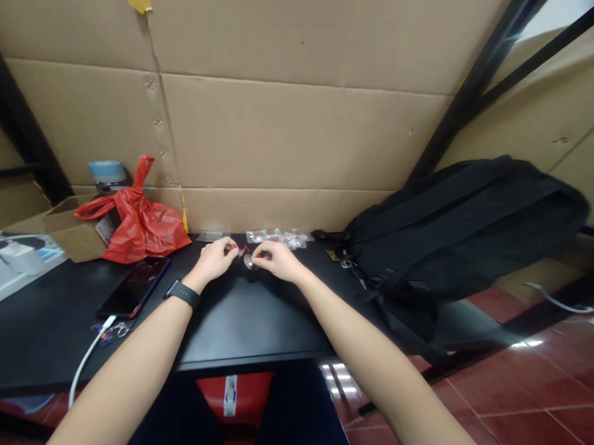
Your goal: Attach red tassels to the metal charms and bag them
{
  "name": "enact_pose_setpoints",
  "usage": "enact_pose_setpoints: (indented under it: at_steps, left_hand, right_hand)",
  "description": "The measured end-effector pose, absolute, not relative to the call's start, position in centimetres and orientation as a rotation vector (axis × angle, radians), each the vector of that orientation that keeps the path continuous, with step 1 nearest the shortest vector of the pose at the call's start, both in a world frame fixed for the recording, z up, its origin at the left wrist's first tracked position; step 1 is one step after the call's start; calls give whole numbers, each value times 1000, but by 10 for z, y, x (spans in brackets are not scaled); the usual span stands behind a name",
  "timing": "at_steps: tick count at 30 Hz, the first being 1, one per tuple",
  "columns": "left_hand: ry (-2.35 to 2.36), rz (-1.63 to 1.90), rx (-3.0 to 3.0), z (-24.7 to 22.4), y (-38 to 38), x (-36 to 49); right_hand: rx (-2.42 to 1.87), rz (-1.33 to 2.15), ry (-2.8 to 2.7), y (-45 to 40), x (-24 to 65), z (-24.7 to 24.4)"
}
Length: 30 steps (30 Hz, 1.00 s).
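A small, round, shiny silver metal piece (pixel 249 261) is held by the right hand (pixel 275 259), between thumb and finger. Whether the flat black worktop (pixel 252 323) is touched by it cannot be told. A tiny red and silver piece (pixel 240 252) seems to be pinched by the left hand (pixel 218 259), just beside the round one; its shape is too small to be made out. A thin red loop (pixel 247 249) is seen between the hands. The fingertips are held nearly closed and near each other, likely because such little things are too small for a whole fist. Shiny clear plastic packets (pixel 285 238) are laid just behind the hands, perhaps so they can be reached easily. A big black cloth backpack (pixel 469 234) is set on the right, and a knotted red plastic bag (pixel 147 222) on the left, maybe so the arms are not bumped. A white cable (pixel 108 324) is plugged into the flat dark phone (pixel 132 289), probably for charging.
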<state>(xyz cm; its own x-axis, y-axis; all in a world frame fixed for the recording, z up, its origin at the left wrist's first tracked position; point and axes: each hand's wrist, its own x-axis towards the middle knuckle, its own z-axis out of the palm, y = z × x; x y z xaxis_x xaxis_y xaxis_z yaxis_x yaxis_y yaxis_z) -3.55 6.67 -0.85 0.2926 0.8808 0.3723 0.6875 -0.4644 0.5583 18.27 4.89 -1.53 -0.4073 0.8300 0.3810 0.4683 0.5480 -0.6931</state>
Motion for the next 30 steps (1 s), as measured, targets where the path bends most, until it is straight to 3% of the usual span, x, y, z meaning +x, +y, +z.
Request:
enact_pose_setpoints:
  at_steps: [12, 26, 30]
  left_hand:
    - [1051, 1010, 2065, -15, 60, -18]
    - [1120, 931, 2172, -17, 61, -19]
    - [1402, 824, 2378, -14, 67, -30]
  right_hand:
    - [-947, 1265, -1506, 45, 174, -19]
    - [-894, 1256, -1742, 42, 179, -13]
    - [-925, 1194, -1697, 44, 178, -16]
